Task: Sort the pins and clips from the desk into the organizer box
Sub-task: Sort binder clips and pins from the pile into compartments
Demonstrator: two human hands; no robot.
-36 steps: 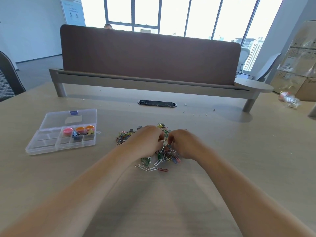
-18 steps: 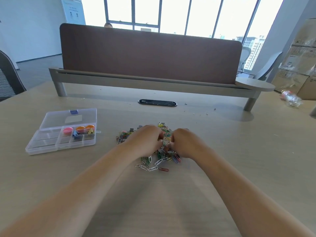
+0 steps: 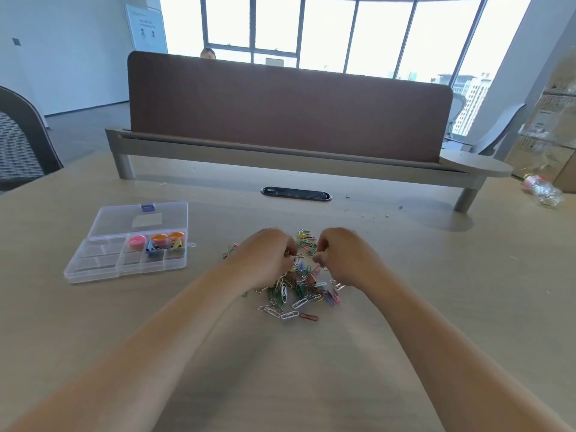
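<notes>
hands (image 3: 268, 258) (image 3: 341, 255) parted slightly, fingers pinching clips (image 3: 300, 294)

The organizer box (image 3: 124, 263) lies near the left edge of the desk (image 3: 436, 291); the clip pile (image 3: 299, 288) sits to its right, mid-desk, before the divider (image 3: 280, 110) along the far edge.

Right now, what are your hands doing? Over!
Fingers curled in the clips, left hand and right hand; grip unclear. Open box on the left, partly filled. Nothing between clips and box.
</notes>
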